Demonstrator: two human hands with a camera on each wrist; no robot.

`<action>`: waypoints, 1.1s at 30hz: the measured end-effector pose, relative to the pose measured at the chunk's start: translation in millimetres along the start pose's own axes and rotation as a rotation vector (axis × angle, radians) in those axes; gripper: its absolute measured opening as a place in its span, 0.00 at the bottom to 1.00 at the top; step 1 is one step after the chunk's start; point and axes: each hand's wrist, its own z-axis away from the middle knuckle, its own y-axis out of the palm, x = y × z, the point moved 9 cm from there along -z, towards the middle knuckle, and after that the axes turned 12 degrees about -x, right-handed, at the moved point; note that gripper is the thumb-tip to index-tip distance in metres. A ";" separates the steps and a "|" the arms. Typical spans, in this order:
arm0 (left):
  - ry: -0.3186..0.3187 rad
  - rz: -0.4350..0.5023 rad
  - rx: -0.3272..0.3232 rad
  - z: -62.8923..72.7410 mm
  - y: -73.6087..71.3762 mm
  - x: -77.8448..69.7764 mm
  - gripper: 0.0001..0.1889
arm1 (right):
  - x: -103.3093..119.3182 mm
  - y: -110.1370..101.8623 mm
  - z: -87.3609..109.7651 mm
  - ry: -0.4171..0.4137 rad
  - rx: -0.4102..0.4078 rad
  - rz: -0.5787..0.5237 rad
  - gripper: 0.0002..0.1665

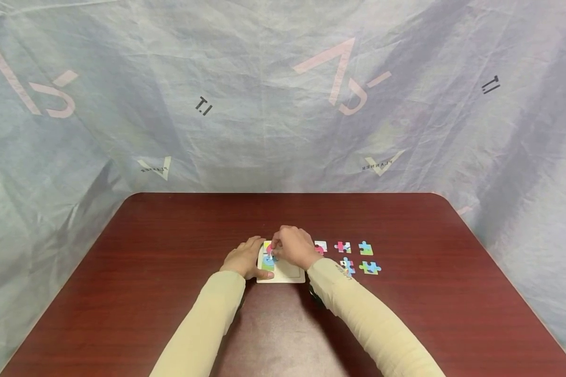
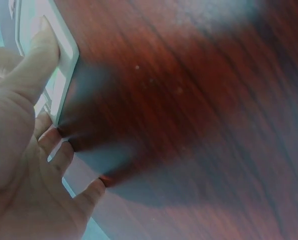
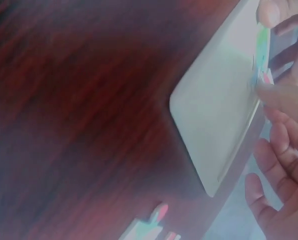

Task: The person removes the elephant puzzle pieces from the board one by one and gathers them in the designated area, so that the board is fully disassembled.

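Observation:
A pale puzzle board [image 1: 289, 273] lies on the table in the head view, with colourful pieces [image 1: 268, 263] set in its left part. My left hand [image 1: 245, 259] rests at its left side; in the left wrist view the thumb [image 2: 43, 42] lies over the rim and the other fingers stretch out beside the edge. Over the board, my right hand [image 1: 294, 246] pinches a small puzzle piece [image 3: 267, 78] with pink and white on it, close to the laid pieces. Thumb and fingertips partly hide it. The board's right part shows bare in the right wrist view.
Loose puzzle pieces lie right of the board in two rough rows, among them a pink and white one [image 1: 343, 247] and a blue and green one [image 1: 370, 267]. My right sleeve [image 1: 332, 280] passes close by them. A grey printed cloth [image 1: 273, 131] hangs behind the dark red table [image 1: 184, 225].

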 end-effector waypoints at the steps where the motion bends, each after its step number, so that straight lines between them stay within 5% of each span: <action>1: -0.001 0.002 -0.001 -0.3 -0.1 -0.3 0.49 | -0.6 -1.2 -0.3 -0.004 -0.003 0.005 0.04; 7: -0.001 0.007 0.006 1.0 -0.4 -3.1 0.49 | -8.6 -7.7 1.4 0.011 0.004 -0.033 0.04; 17: 0.011 0.015 0.001 -8.8 12.0 5.4 0.50 | -22.9 -9.3 15.7 0.038 0.148 -0.110 0.07; 23: 0.037 0.001 -0.017 -16.2 21.0 13.3 0.53 | -27.4 -10.3 20.4 0.055 0.130 -0.089 0.16; 33: -0.003 0.028 0.008 2.1 -2.5 -1.3 0.49 | -23.3 -8.0 19.6 0.012 0.086 -0.084 0.15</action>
